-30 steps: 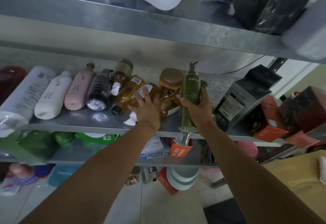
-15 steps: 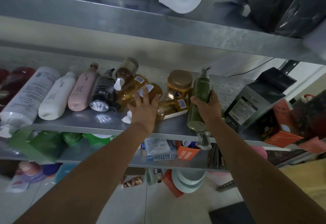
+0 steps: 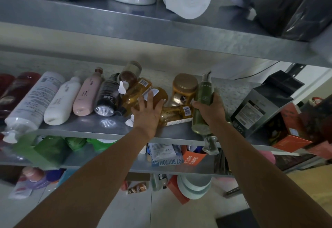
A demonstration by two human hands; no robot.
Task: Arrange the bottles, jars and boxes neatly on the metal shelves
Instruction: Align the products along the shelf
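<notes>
Item 1. Right hand (image 3: 209, 115): clamped round the middle of the green bottle (image 3: 202, 100), fingers and thumb wrapped about it.

Item 2. Green bottle: held over the middle shelf (image 3: 86, 130), right of centre. Its long axis runs front to back, pump toward the back wall and base at the front edge. A clear end piece hangs past that edge. I cannot tell whether the bottle rests on the shelf or is carried.

Item 3. Left hand (image 3: 146, 116): apart, fingers spread and straight, pressing on an amber bottle (image 3: 159, 94) just left of the green one.

Item 4. Amber heap: a second amber bottle (image 3: 175, 114) lies crosswise between my two hands, barcode up. An amber jar (image 3: 185, 85) stands behind it.

Item 5. Row toward the left edge: black bottle (image 3: 107, 96), pink bottle (image 3: 88, 94) and white bottle (image 3: 62, 102), all lying front to back.

Item 6. Toward the right edge: a grey box (image 3: 260, 105), tilted.

Note. The green bottle already lies parallel to the row, and the right hand has it. As I judge it, the crosswise amber bottle blocks its slot, and the left hand is nearer to clear that.
</notes>
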